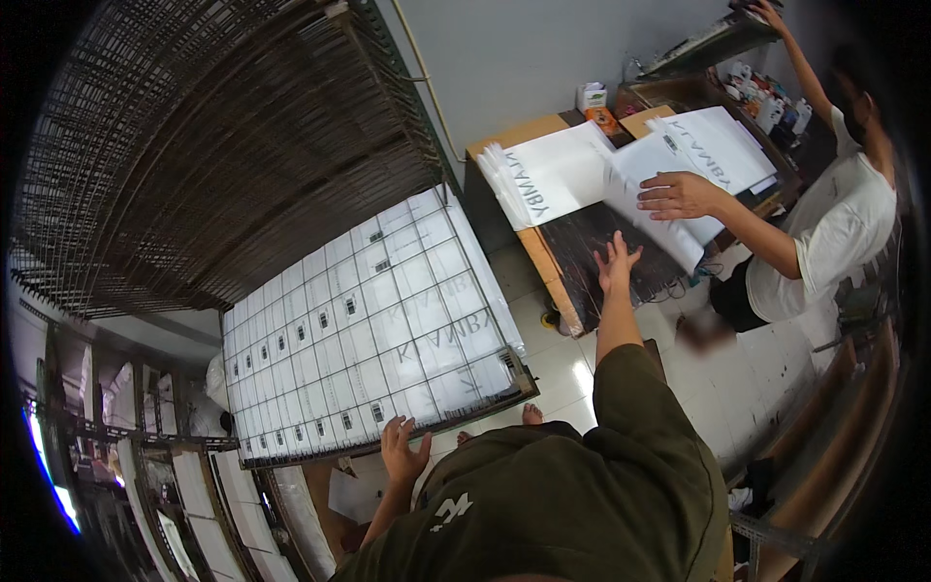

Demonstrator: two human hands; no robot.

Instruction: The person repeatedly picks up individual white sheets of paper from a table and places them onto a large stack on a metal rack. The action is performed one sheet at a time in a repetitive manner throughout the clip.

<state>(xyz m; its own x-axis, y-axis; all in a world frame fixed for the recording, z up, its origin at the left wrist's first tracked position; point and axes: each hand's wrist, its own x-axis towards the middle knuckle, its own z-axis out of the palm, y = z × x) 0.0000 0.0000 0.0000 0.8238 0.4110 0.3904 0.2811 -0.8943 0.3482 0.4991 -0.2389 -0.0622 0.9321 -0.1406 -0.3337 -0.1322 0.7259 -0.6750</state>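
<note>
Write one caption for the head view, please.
Left fingers near the wire rack, right fingers spread beside a white sheet.

On the far side I can see a grey wall (514,53), with a thin yellowish pipe (425,81) running down it. Near its foot I make out a small white box (591,95) just beside an orange box (602,120). Farther right I find a crowd of bottles (779,105), mostly white, too small for me to tell apart. Below, I get pale, glossy floor tiles (562,383). At near left I pick out shelving bearing upright white panels (199,485), and a bright blue-white glow (65,504) at the left rim. At near right I see long brown boards (824,456).
</note>
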